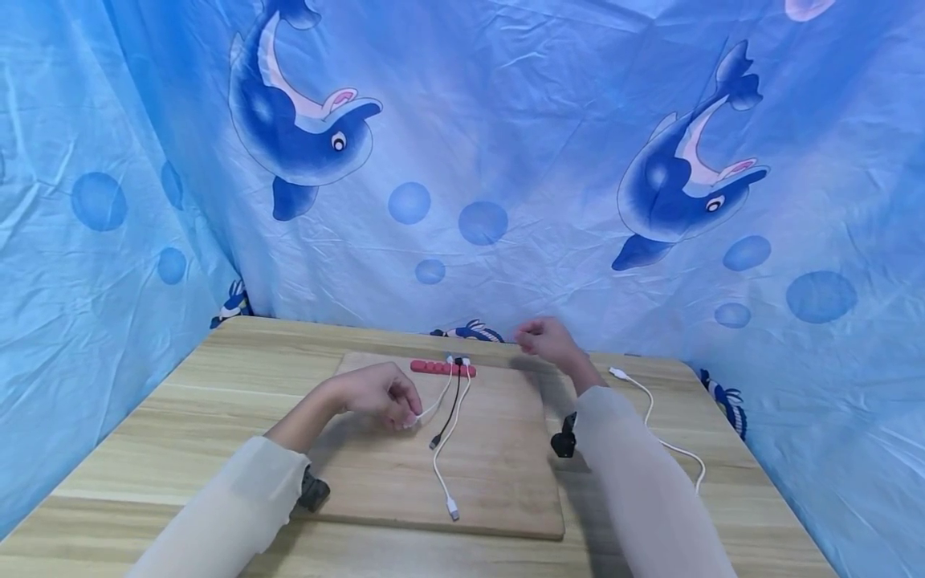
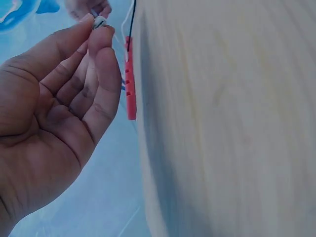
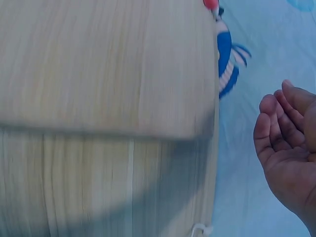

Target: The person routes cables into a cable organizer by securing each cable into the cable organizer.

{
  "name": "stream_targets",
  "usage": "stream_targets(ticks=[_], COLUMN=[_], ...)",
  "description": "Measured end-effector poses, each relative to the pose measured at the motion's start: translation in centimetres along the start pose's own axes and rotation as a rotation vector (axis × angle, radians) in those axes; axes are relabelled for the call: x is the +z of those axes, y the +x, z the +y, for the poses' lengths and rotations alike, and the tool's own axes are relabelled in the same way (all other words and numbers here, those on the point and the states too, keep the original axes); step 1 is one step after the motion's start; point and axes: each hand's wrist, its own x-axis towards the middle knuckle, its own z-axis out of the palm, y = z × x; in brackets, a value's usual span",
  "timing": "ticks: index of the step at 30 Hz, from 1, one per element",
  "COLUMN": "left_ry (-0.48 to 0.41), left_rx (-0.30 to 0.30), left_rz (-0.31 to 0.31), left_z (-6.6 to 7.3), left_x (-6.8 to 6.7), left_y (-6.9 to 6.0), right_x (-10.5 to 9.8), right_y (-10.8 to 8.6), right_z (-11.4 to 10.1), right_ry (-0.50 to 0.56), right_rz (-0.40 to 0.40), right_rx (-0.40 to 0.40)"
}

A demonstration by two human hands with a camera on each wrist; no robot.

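Front-left of the red cable holder [image 1: 433,368], left fingers [image 2: 105,61] pinch a white cable plug [image 2: 99,22]; rightward, right fingers [image 3: 263,127] curl loosely.

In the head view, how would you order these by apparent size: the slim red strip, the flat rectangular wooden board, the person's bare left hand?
Largest to smallest:
Flat rectangular wooden board
Bare left hand
Slim red strip

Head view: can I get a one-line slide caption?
Over a wooden board, the left hand pinches a white cable running from a red strip; the right hand hovers empty.
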Motion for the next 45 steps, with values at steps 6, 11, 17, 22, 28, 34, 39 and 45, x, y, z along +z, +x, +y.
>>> stream_targets(ticks=[6,11,17,22,28,34,39,45], left_ry=[0.014,-0.005,-0.017,-0.031,-0.053,-0.072,-0.065,-0.070], left_rx=[-0.008,-0.001,-0.023,-0.035,-0.031,-0.036,-0.029,-0.022], left_rz=[0.016,-0.002,0.002,0.026,0.044,0.048,0.044,0.041], left_z=[-0.1,-0.3,-0.4,-0.7,-1.0,-1.2,-1.2,-1.1], left_x=[0.0,0.1,0.3,0.3,0.0,-0.1,0.0,0.0], left_y=[-0.4,-0.5,-0.5,-0.8,-1.2,-1.3,-1.4,-1.5], right_x=[-2.3,-3.8,-5.2,-6.0,-6.9,-7.5,-7.6,-7.9], right_y=[-0.6,-1.3,-2.5,-2.9,-2.9,-3.1,-3.4,-2.7], right_z=[1.6,3.0,5.0,6.5,8.0,8.7,8.4,9.2], right_ry=[-0.009,0.000,-0.060,-0.109,-0.162,-0.181,-0.136,-0.105], right_rz=[0.061,0.109,0.166,0.215,0.222,0.216,0.210,0.175], right_rx=[-0.007,0.027,0.081,0.113,0.132,0.174,0.216,0.253])
